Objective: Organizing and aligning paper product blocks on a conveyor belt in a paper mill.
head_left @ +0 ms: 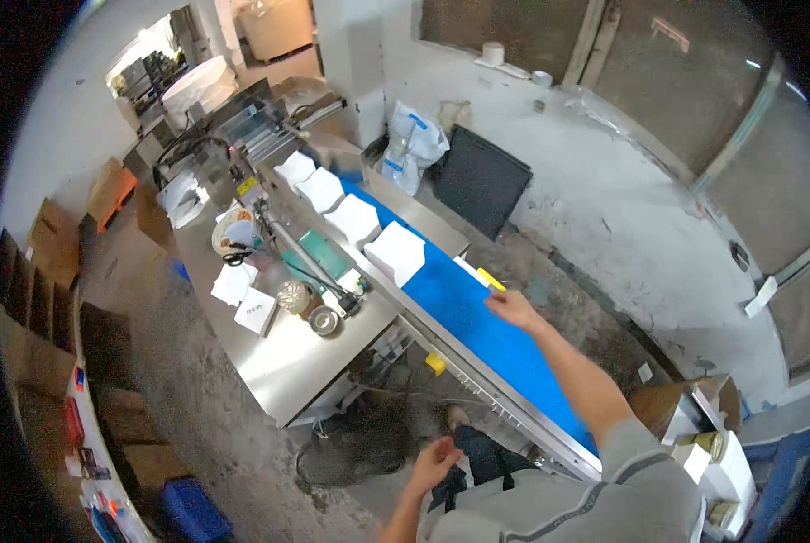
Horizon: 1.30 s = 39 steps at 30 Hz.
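My right hand (512, 309) is over the far edge of a blue conveyor belt (486, 335), fingers curled in and nothing visible in them. A yellow piece (489, 279) on the belt's side rail is just beyond its fingers. My left hand (437, 463) hangs low in front of my body, fingers loosely bent and slightly apart, apparently holding nothing. Several white boxes stand in a row along the belt; the nearest white box (396, 254) is a little way up-left of my right hand. Neither hand touches them.
Left of the belt, a steel table (283, 366) bears tape rolls (324, 320), small white cards (256, 310) and a green mat (318, 257). A machine (258, 127) stands at the belt's far end. An open carton (663, 407) is at lower right, a blue crate (195, 511) at lower left.
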Tool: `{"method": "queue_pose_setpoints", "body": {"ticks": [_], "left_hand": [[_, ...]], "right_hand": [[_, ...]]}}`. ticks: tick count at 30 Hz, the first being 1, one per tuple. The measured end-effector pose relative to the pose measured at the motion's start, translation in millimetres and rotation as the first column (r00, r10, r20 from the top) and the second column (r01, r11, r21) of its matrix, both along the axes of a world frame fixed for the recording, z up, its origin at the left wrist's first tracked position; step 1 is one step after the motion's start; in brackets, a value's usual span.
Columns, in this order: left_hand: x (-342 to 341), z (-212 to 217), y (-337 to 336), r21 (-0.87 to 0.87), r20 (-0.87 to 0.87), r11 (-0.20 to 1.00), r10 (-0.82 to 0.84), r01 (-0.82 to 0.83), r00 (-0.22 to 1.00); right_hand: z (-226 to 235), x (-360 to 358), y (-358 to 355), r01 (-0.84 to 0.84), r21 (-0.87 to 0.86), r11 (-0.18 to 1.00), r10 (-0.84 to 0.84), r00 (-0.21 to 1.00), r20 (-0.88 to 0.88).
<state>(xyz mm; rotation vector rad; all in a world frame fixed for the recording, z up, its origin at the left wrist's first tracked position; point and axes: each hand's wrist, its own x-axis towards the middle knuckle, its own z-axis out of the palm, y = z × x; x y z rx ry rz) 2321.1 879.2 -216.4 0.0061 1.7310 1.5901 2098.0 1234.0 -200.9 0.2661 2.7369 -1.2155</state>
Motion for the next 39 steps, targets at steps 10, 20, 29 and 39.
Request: {"method": "queue_pose_setpoints", "body": {"ticks": [10,20,29,39], "left_hand": [[55.4,-42.4,-59.3,-0.217,0.115,0.88,0.452,-0.422,0.885],[33.2,-12.5,-49.4,-0.286,0.092,0.822,0.535,-0.492,0.84],[39.9,-35.8,-43.1,-0.279,0.094,0.862,0.462,-0.422,0.882],[65.5,-48.2,-40.2,-0.26,0.081,0.835,0.519,-0.485,0.851]], "right_hand": [[-74.1,-270.2,-48.9,-0.103,0.13,0.986,0.113,0.991,-0.078],[-50.0,-231.6,-60.9,-0.151,-0.256,0.955,0.134,0.988,-0.081],[-74.0,-253.0,-47.0,-0.362,0.217,0.907,0.397,0.906,-0.147],[-44.8,-217.5,-76.0,-0.356,0.354,0.865,0.36,0.931,0.057]]}}
